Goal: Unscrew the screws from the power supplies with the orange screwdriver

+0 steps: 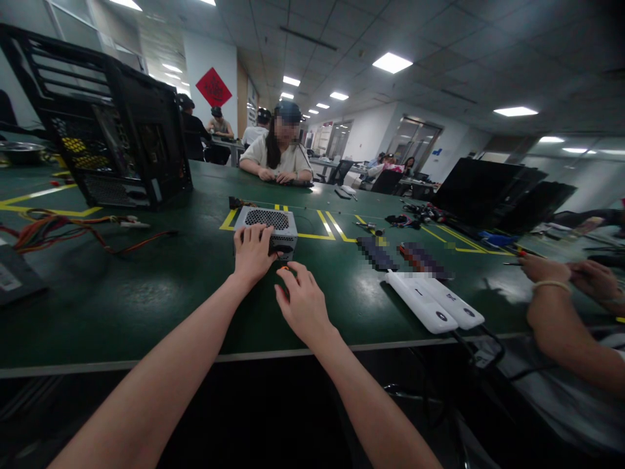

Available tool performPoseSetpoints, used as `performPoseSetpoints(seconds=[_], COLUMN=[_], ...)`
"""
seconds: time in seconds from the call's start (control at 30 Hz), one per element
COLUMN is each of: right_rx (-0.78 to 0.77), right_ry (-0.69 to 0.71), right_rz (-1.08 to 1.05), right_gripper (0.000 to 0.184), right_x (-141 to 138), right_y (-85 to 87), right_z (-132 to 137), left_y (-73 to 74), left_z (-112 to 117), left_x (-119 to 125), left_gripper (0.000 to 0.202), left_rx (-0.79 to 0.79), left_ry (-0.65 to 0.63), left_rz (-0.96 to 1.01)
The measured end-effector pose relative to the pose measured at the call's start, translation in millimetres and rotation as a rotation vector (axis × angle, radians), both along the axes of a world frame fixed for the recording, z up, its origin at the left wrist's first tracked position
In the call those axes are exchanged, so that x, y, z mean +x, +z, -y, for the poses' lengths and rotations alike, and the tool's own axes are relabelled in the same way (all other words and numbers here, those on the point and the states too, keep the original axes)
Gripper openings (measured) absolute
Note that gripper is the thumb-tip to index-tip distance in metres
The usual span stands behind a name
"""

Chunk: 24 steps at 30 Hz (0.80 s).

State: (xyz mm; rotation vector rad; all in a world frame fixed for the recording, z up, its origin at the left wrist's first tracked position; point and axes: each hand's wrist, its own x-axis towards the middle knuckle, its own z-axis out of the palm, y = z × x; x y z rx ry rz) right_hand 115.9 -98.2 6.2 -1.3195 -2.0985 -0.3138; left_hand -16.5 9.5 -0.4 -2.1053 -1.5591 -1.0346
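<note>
A grey metal computer power supply (271, 220) with a perforated grille stands on the green tabletop in front of me. My left hand (252, 251) lies over its left side, fingers on the top and thumb along the near face, gripping it. Just to the right, my right hand (303, 296) hovers close to the unit's near side with curled fingers. A small orange bit (284, 268) shows at its fingertips; the rest of that thing is hidden, so its kind is unclear. Dark connectors (237, 202) lie behind the power supply.
On the left stands an open black computer case (163, 150), with a bundle of coloured cables (73, 228) nearer me. White power banks (422, 303) and two blurred phones lie right. A co-worker's hands (547, 270) work at the right; another person (280, 146) sits opposite.
</note>
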Motion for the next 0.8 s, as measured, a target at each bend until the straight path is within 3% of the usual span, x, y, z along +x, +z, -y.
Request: performPoseSetpoints(seconds=[0.1,0.3,0.43,0.8], right_rx=[-0.029,0.097,0.165,0.129], right_ry=[-0.029,0.041,-0.034,-0.095], right_rz=[-0.036,-0.065,-0.154,-0.162], right_gripper=[0.025,0.019,0.017,0.016], right_x=[2,15,25,26], right_y=[-1.6,-5.2,-8.6,-10.0], right_z=[-1,0,2,0], left_y=[0.0,0.0,-0.2,-0.8], left_z=[0,1,0,0], left_x=[0,0,0,0], left_gripper=[0.055,0.055,0.055,0.056], left_rx=[0.003,0.008,0.005,0.01], left_ry=[0.002,0.012,0.026,0.013], left_rz=[0.003,-0.001,-0.006,-0.002])
